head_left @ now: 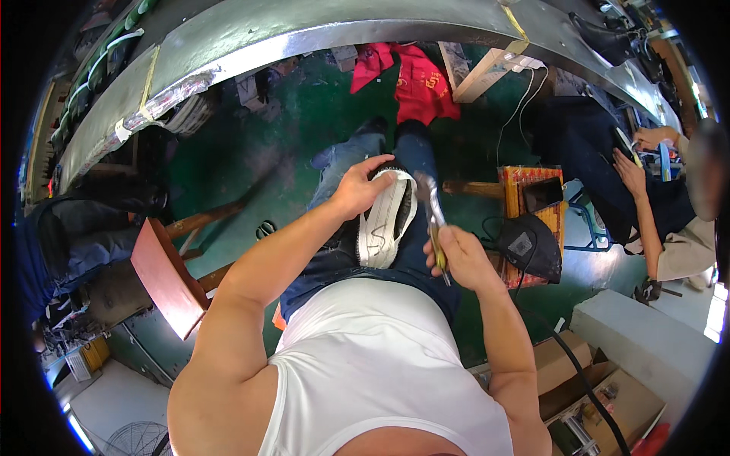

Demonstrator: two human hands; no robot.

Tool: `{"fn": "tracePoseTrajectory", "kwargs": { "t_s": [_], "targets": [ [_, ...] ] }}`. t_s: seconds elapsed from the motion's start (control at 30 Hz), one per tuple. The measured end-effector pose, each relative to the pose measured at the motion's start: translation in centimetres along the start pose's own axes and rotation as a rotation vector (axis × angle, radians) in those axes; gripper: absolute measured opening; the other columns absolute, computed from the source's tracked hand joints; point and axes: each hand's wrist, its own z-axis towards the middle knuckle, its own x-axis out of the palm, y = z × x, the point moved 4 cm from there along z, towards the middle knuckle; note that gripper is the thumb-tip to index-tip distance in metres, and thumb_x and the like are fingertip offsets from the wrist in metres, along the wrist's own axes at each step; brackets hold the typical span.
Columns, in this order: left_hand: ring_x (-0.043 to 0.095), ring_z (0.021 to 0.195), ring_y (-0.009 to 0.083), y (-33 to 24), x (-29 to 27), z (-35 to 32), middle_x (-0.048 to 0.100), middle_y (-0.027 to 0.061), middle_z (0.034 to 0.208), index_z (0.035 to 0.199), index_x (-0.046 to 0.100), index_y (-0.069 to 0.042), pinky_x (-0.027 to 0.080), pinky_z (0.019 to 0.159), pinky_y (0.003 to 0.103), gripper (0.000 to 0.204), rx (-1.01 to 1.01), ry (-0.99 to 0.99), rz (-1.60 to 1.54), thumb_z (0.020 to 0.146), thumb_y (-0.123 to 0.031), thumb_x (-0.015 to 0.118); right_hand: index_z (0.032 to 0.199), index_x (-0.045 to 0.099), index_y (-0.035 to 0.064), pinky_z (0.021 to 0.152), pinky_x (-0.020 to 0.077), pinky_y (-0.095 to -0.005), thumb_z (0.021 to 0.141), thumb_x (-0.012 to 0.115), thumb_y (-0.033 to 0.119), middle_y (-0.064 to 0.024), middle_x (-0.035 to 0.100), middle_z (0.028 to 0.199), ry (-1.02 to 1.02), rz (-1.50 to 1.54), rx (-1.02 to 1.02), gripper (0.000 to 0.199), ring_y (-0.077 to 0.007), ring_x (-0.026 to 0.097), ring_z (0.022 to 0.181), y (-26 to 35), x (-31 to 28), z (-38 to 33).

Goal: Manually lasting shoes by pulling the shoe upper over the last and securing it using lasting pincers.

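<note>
Beyond the white-bottomed shoe (380,239), a green floor (236,163) is being overhung by a long metal-surfaced workbench (304,36). To the shoe's right, an orange-topped stool (512,207) is being seen, and farther ahead of the shoe part of the floor is being covered by a red garment (422,85). A black cap (532,247) is being borne by the stool. The shoe itself — pale underside upward — is being held above the person's lap. Its far end is being gripped by the left hand (361,188). Apart from that hand, at the shoe's right, metal pincers (433,209) are being clasped around the handles by the right hand (460,254) — whether their head is touching the shoe cannot be told.
</note>
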Motion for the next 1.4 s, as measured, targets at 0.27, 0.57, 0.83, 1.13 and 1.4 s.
{"fn": "tracePoseTrajectory", "kwargs": {
  "t_s": [0.27,0.57,0.83,1.13,1.4],
  "targets": [
    [0.054,0.116,0.0167,-1.1,-1.8,0.7,0.054,0.0091,0.134,0.153,0.028,-0.012,0.044,0.099,0.03,0.076,-0.051,0.308,0.074,0.088,-0.008,0.067,0.087,0.055,-0.0007,0.062,0.0468,-0.0374,0.103,0.041,0.03,-0.0108,0.056,0.064,-0.22,-0.576,-0.42,0.037,-0.0225,0.059,0.062,3.0,0.6,4.6],
    [0.054,0.118,0.0185,1.2,-0.2,-5.2,0.059,0.0109,0.128,0.141,0.045,-0.003,0.041,0.104,0.031,0.054,-0.217,0.077,-0.222,0.088,0.0,0.054,0.093,0.057,0.0,0.051,0.0472,-0.0259,0.096,0.06,0.028,-0.0067,0.061,0.072,-0.362,-0.272,-0.334,0.028,-0.0112,0.055,0.054,-3.9,-0.2,4.5],
    [0.048,0.126,0.0152,1.0,0.0,-5.8,0.05,0.0079,0.14,0.154,0.026,-0.007,0.034,0.109,0.027,0.077,-0.093,0.225,0.015,0.081,0.013,0.039,0.098,0.057,0.0008,0.051,0.0498,-0.027,0.088,0.069,0.013,-0.0049,0.061,0.076,-0.189,0.014,-0.098,0.02,-0.0125,0.057,0.056,-3.5,1.9,6.5],
    [0.043,0.133,0.022,5.7,1.5,-7.5,0.039,0.014,0.15,0.154,0.014,-0.002,0.034,0.111,0.034,0.099,-0.128,0.26,0.097,0.078,-0.011,0.077,0.107,0.058,0.0009,0.055,0.0534,-0.0292,0.086,0.063,0.0,-0.0058,0.063,0.087,-0.145,0.176,-0.115,0.021,-0.0148,0.06,0.065,-5.3,-0.9,7.2],
    [0.066,0.1,0.037,-4.5,1.3,-9.2,0.066,0.0254,0.109,0.134,0.05,0.001,0.051,0.09,0.041,0.074,0.162,0.123,0.89,0.072,-0.031,0.076,0.101,0.054,0.0028,0.05,0.0505,-0.0302,0.096,0.06,0.018,-0.0083,0.06,0.081,-0.249,0.491,-0.021,0.017,-0.018,0.06,0.061,-9.6,-3.8,3.1]
  ]
}}
